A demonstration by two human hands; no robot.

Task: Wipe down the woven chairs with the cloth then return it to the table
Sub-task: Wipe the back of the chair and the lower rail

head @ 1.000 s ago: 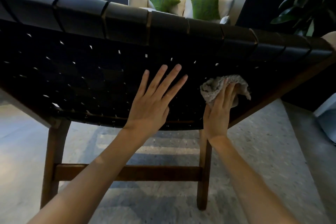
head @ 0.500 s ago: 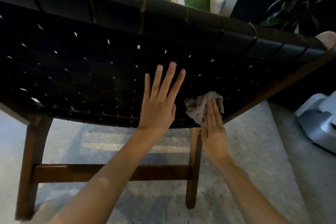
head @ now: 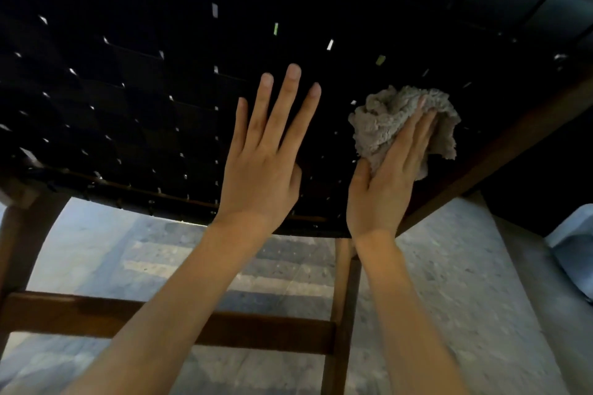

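Two hands are in view, both raised against one chair. The left hand (head: 263, 157) lies flat on the dark weave, its fingers straight and a little spread, holding nothing. The right hand (head: 383, 183) has its fingers straight and close together, pressing a single crumpled grey-beige terry cloth (head: 375, 128) against the weave; the thumb lies along the cloth's lower edge, and no finger curls round it.

The cloth is one bunched wad, fuzzy and looped in texture, with folds sticking out above and to the right of the fingertips. It sits on the right part of the woven panel, close to the slanting wooden side rail (head: 513, 141) but not touching it.

The black woven-strap chair panel (head: 128, 80) fills the upper picture, with small bright gaps showing between the crossed straps. Below it, two brown wooden legs show, one at the left edge (head: 19, 234) and one under the right wrist (head: 340, 324), joined by one wooden crossbar (head: 244, 329).

Under the chair is a pale speckled stone floor (head: 455, 285). A pale bluish-white object (head: 574, 253) sits at the right edge, too cut off to identify.
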